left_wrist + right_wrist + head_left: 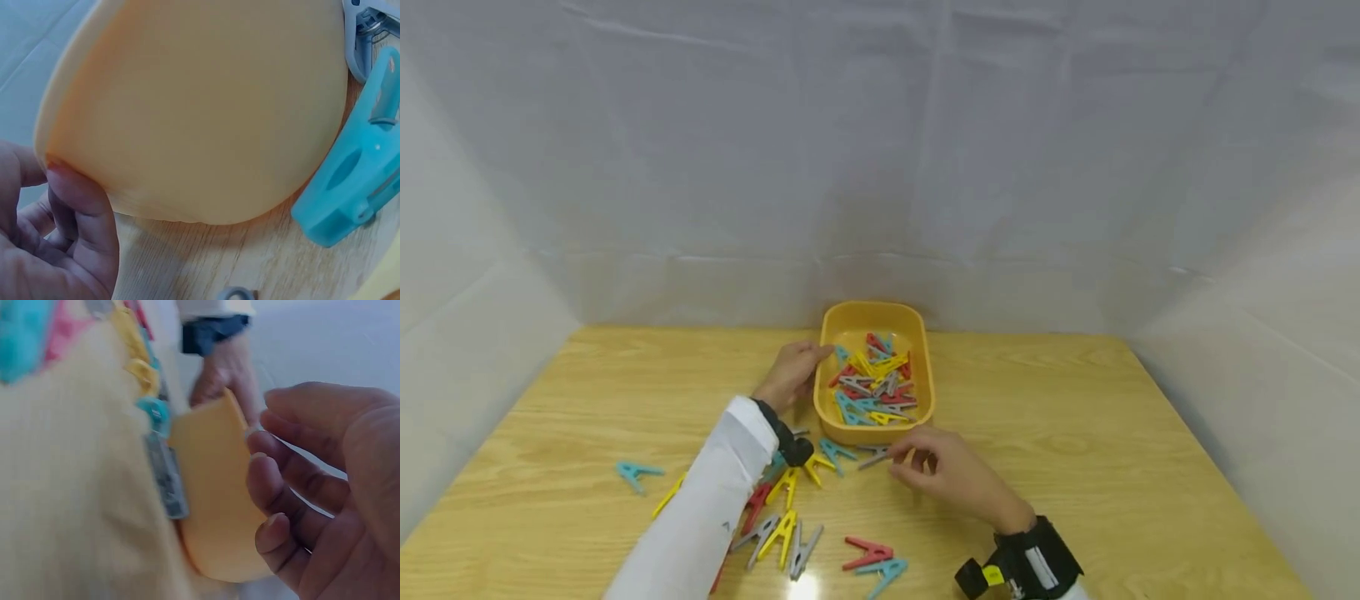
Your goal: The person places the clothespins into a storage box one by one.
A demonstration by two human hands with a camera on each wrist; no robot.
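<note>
Left grip [792,373] clasps the yellow tub's [833,427] rim; right grip [942,472] hangs half-curled, holding nothing, near scattered pegs [790,505].

Left arm: long white sleeve [700,508], lower left of the head view, ending in a dark cuff and black wrist-mounted camera unit [795,450]. Right wrist, bottom edge: black strap [1037,562] carrying a black unit with a yellow marking [992,575]. Both hands are bare.
</note>
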